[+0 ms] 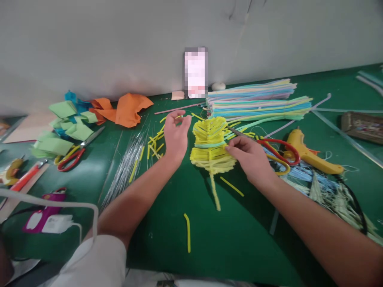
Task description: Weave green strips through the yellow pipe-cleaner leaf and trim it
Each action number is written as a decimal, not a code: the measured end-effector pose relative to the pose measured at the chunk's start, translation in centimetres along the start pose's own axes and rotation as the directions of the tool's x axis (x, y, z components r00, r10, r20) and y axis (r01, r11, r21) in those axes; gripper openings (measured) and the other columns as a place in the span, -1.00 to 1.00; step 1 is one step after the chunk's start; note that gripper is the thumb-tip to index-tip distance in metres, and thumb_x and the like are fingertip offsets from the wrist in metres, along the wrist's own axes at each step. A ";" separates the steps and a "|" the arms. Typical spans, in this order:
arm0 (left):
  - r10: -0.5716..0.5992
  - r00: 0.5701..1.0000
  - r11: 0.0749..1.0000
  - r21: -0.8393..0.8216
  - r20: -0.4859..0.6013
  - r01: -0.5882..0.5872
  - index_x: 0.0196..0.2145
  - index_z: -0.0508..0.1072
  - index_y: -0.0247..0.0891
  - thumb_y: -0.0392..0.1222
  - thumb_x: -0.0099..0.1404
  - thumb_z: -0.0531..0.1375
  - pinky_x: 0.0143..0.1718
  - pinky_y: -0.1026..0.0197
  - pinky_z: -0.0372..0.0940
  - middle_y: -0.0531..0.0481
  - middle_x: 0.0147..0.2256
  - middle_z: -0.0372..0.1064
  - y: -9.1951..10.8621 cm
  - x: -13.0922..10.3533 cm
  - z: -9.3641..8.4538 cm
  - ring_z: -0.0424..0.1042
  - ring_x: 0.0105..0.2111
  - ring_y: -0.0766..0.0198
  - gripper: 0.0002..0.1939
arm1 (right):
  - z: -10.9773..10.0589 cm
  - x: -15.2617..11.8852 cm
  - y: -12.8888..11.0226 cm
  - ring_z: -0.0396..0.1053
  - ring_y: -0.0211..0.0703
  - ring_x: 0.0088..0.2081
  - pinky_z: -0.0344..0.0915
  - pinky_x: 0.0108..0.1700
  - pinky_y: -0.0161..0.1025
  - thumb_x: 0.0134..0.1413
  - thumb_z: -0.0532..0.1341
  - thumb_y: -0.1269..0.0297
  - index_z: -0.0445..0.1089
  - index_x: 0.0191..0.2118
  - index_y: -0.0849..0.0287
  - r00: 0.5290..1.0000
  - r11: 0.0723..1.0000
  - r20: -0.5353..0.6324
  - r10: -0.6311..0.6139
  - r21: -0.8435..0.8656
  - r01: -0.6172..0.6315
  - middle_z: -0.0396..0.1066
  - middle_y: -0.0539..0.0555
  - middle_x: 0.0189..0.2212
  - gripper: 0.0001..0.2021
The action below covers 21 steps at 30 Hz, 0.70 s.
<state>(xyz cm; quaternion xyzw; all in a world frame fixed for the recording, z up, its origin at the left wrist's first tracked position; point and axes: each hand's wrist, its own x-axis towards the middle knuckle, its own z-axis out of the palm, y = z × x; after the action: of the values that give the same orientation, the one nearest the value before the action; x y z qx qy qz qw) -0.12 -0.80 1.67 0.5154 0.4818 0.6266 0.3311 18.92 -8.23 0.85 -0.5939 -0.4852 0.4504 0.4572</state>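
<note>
A yellow leaf shape made of pipe cleaners (208, 155) lies on the green table, its stem pointing toward me. Across its middle runs a mint-green pipe cleaner (209, 146). My right hand (249, 155) is closed at the leaf's right edge, thumb and fingers pinched on it beside the mint strip's end. To the left of the leaf, my left hand (176, 135) is raised with thumb and fingers curved apart, and I see nothing held in it. Short yellow pipe cleaner pieces (154, 147) lie just behind and left of that hand.
Red-and-yellow-handled scissors (278, 153) and a yellow glue gun (314, 153) lie right of my right hand. Pipe cleaner bundles (260, 107) lie behind, near a phone (196, 73) against the wall. Wires (128, 163), orange paper (131, 109) and more scissors (79, 151) are left.
</note>
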 end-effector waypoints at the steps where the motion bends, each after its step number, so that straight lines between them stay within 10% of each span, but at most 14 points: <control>1: -0.074 0.997 0.996 -0.055 -0.006 0.074 -0.19 0.37 -0.20 -0.06 0.22 0.26 -0.24 0.24 0.29 -0.05 -0.14 0.39 -0.2 -0.2 0.1 0.39 -0.21 0.30 -0.74 | 0.0 0.0 0.2 0.21 -0.27 -0.52 0.16 -0.44 -0.27 -0.09 0.31 0.13 0.30 -0.43 0.10 0.999 0.992 -0.038 -0.014 0.124 0.018 0.26 -0.08 -0.55 -0.79; 7: -0.225 0.942 0.945 -0.181 0.248 0.273 -0.08 0.39 -0.20 -0.07 0.16 0.31 -0.04 0.11 0.32 -0.11 -0.05 0.40 0.0 -2.4 1.3 0.38 0.01 0.14 -0.62 | 0.0 -0.4 0.5 0.37 -0.16 -0.36 0.34 -0.26 -0.19 -0.01 0.30 0.06 0.37 -0.37 0.04 0.982 0.921 -0.154 -0.114 0.355 0.163 0.40 -0.02 -0.39 -0.80; 14: -0.393 0.729 0.658 -0.382 0.560 0.649 -0.12 0.44 -0.25 0.28 0.25 0.10 0.00 0.05 0.33 -0.13 -0.15 0.47 3.1 -4.3 2.2 0.42 0.00 0.02 -0.46 | 0.2 -1.3 -0.7 0.32 0.00 0.13 0.18 0.21 0.00 0.16 0.19 0.09 0.43 -0.06 0.04 0.820 0.851 0.228 -0.525 0.117 0.512 0.41 0.13 0.04 -0.73; 21: -0.494 0.579 0.532 -0.300 0.649 0.791 -0.10 0.39 -0.26 -0.23 0.03 0.19 -0.20 0.01 0.38 -0.08 -0.26 0.49 3.6 -1.9 0.6 0.49 -0.27 0.08 -0.59 | -0.2 -1.3 -0.5 0.29 0.02 0.17 0.19 0.21 0.04 0.15 0.21 0.21 0.40 0.02 0.05 0.735 0.743 0.281 -0.617 -0.098 0.662 0.37 0.17 0.12 -0.69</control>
<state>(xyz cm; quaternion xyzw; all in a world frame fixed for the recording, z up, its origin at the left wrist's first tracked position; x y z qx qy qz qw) 1.24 -3.52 4.46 0.3078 0.3333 0.4100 0.7912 18.88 -9.47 1.54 -0.3744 -0.7507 0.2817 0.4658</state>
